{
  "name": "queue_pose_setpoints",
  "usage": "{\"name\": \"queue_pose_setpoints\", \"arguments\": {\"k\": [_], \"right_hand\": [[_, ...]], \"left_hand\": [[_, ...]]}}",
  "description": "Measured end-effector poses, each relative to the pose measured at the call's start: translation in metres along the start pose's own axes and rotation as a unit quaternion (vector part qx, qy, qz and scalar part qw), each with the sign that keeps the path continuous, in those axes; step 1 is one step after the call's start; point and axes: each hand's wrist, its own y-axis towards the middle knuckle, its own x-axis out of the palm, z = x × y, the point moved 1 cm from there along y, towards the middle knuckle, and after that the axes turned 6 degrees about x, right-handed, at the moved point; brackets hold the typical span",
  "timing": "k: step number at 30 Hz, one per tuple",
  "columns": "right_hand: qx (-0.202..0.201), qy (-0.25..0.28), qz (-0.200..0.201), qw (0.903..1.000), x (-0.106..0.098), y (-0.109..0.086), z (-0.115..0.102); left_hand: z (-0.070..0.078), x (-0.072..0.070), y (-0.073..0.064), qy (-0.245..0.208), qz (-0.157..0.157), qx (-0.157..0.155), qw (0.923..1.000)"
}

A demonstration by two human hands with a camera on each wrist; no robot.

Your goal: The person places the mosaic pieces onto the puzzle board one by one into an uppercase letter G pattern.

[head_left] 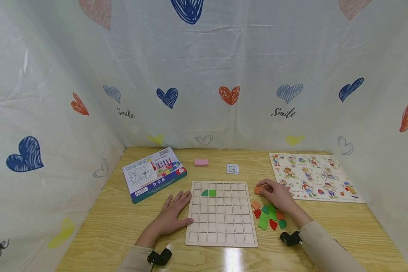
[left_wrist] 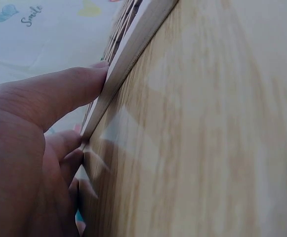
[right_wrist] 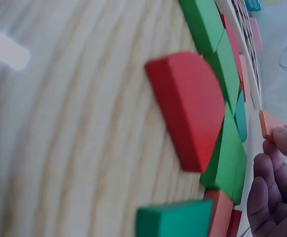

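The right hand [head_left: 278,194] pinches an orange piece [head_left: 257,190] at the grid board's [head_left: 221,219] two o'clock, just off its edge. The left hand [head_left: 170,217] lies spread, thumb touching the board at nine o'clock. The piece looks light, stiff and hard to damage, perhaps slightly slick; opposite edges should give the surest grip, leaving its faces free.
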Motion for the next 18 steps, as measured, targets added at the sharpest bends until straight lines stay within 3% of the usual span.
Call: {"name": "queue_pose_setpoints", "arguments": {"k": [18], "right_hand": [[-0.023,0.055,-0.027,0.9979,0.027,0.013,-0.037]], "left_hand": [[-0.002,0.001,0.001,0.001,0.0,-0.002,1.0]]}}
